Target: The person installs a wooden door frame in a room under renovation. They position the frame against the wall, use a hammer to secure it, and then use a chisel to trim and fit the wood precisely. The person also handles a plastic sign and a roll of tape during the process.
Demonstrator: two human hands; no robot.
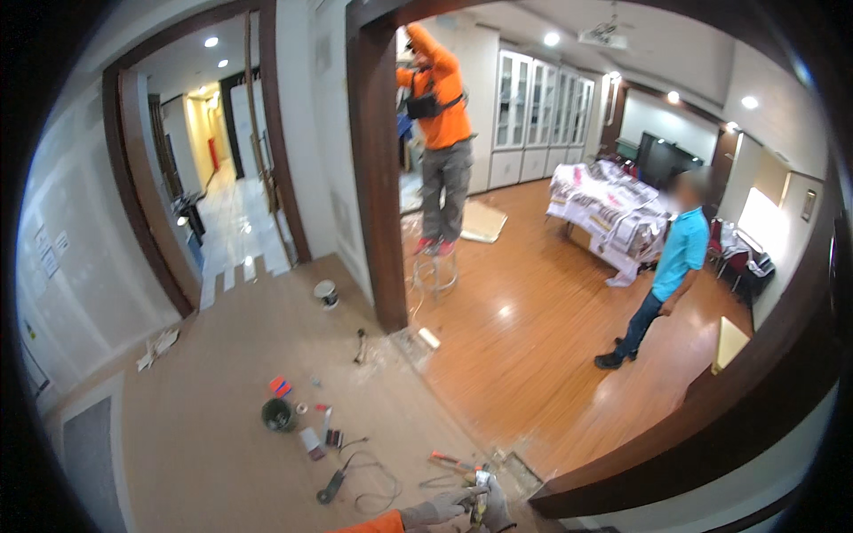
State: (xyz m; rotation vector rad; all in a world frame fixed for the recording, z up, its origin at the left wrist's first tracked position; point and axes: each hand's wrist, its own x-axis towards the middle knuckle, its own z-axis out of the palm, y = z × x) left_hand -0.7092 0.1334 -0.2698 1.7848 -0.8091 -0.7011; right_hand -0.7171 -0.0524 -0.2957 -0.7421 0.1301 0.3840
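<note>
Grey work gloves cover both hands at the bottom of the head view. My left hand comes from an orange sleeve, its fingers closed against a small white and yellow item. From the right side, my right hand wraps round the same item; its kind is too small to tell. Just beyond the hands, an orange-handled hand tool lies on the floor. To the left rests a dark corded power tool, its cable looping toward my left hand.
A dark bucket, a red-handled scraper and a white pail stand or lie on the floor. Past the dark door frame, one person in orange stands on a stool; another in blue stands nearby.
</note>
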